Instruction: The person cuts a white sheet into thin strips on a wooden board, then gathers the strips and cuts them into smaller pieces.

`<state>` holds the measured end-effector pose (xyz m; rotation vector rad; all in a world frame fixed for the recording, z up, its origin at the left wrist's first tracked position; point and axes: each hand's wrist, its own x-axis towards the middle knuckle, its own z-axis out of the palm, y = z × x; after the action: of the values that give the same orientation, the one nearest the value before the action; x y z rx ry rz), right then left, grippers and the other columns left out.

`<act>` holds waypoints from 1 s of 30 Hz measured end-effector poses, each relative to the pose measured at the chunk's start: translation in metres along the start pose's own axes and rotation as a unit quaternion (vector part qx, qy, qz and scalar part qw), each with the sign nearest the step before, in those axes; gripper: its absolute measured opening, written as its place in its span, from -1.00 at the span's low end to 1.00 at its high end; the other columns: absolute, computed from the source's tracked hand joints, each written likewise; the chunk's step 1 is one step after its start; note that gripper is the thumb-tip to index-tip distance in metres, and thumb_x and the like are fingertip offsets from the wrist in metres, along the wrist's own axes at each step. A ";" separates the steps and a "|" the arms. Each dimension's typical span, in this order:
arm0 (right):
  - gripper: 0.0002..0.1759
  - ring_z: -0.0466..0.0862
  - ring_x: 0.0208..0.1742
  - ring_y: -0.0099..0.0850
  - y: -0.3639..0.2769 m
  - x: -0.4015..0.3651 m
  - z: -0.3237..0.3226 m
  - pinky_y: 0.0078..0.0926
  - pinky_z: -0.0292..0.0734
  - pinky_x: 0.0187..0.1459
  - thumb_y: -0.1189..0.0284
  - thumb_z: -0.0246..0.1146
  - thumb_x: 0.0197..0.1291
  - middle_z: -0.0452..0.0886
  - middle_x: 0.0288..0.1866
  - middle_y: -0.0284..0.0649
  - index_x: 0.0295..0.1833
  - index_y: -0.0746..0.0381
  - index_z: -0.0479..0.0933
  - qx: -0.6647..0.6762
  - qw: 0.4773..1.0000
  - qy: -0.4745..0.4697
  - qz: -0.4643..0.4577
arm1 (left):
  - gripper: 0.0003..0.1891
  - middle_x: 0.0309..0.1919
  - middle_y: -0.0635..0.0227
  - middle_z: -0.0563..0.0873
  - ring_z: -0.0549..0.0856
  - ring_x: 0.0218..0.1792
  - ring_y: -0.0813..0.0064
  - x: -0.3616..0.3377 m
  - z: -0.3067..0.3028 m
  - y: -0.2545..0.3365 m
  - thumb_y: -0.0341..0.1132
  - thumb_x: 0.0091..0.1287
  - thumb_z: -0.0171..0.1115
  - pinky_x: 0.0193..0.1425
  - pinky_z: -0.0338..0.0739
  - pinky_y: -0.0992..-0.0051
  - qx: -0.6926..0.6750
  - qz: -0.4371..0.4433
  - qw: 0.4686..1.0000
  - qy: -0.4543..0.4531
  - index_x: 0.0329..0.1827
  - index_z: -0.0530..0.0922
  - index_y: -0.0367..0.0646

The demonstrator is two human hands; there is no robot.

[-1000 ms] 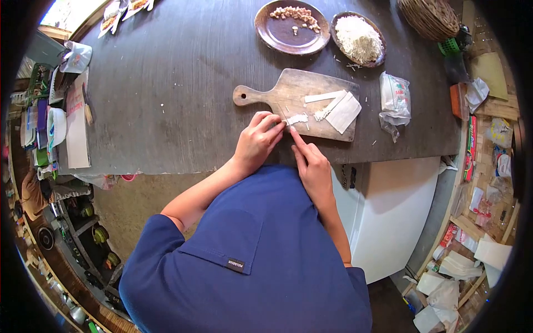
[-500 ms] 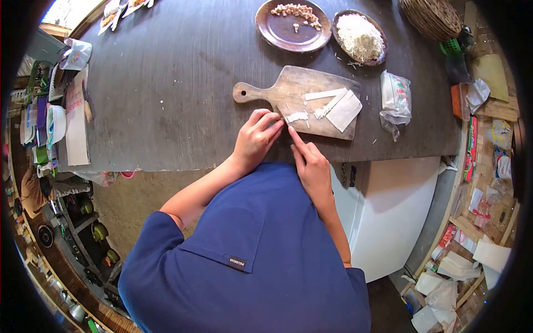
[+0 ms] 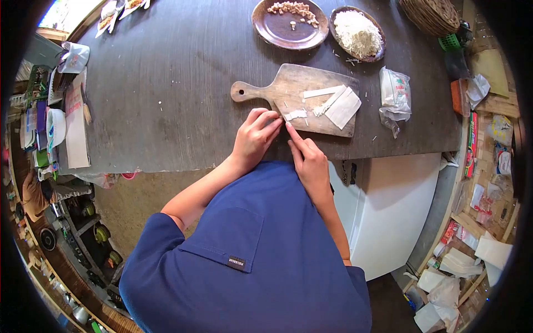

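A wooden cutting board [image 3: 261,94] with a holed handle lies on the dark table. On its right half are white flat sheets [image 3: 342,109], a wider strip [image 3: 323,91] and thin cut slivers [image 3: 296,115]. My left hand [image 3: 256,135] is at the board's lower left corner, thumb and fingertips pinched together. My right hand [image 3: 311,161] is close beside it, index finger stretched toward the same corner, other fingers curled. A thin blade-like edge shows between the fingertips; what each hand holds is too small and covered to make out.
Behind the board stand a brown plate [image 3: 277,34] with small tan pieces and a bowl [image 3: 381,54] heaped with white shreds. A plastic-wrapped white pack [image 3: 395,91] lies to the right. A knife [image 3: 86,110] rests on cardboard [image 3: 76,133] at left. A wicker basket [image 3: 430,16] is at back right.
The view has shifted slightly, so the table things sit a little higher and further left. Both hands stay at the board's corner with nearly the same grip.
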<state>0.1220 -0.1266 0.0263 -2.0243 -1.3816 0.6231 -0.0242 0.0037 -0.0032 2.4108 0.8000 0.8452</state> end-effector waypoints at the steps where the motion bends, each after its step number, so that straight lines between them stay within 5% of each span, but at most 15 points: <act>1: -0.44 0.74 -0.34 -0.07 0.000 0.003 0.001 -0.02 0.67 -0.25 0.30 0.31 0.58 0.60 -0.27 -0.16 0.61 -0.32 0.53 0.000 1.000 0.008 -0.006 | -0.72 0.05 0.32 0.78 0.71 0.13 0.17 0.001 0.000 -0.001 -0.48 0.23 0.54 0.18 0.70 0.25 0.002 0.002 1.000 0.002 0.02 0.81 -0.19; 20: -0.49 0.75 -0.32 -0.03 -0.008 0.002 -0.002 -0.01 0.69 -0.25 0.26 0.29 0.60 0.63 -0.25 -0.14 0.59 -0.31 0.56 -0.025 0.999 -0.014 0.020 | -0.75 0.04 0.32 0.80 0.72 0.10 0.17 -0.001 0.000 -0.002 -0.47 0.24 0.53 0.16 0.71 0.26 -0.008 0.006 1.000 0.005 -0.01 0.82 -0.19; 25: -0.45 0.64 -0.32 -0.07 -0.006 0.010 0.002 -0.16 0.60 -0.16 0.42 0.34 0.55 0.61 -0.30 -0.03 0.58 -0.15 0.59 0.040 0.999 0.017 -0.001 | -0.73 0.04 0.34 0.80 0.71 0.10 0.18 0.001 -0.003 0.000 -0.46 0.24 0.54 0.16 0.71 0.26 -0.001 0.001 1.000 0.002 0.02 0.83 -0.18; 30: -0.46 0.67 -0.35 -0.04 -0.007 0.002 -0.006 -0.02 0.61 -0.20 0.31 0.30 0.60 0.58 -0.31 -0.07 0.61 -0.26 0.55 0.043 0.999 0.016 0.012 | -0.72 0.04 0.35 0.81 0.72 0.10 0.21 0.002 -0.002 -0.003 -0.45 0.25 0.54 0.17 0.71 0.27 0.005 0.002 1.000 0.005 0.04 0.84 -0.15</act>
<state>0.1219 -0.1242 0.0353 -1.9763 -1.2916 0.6485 -0.0254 0.0071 -0.0029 2.4195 0.8057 0.8573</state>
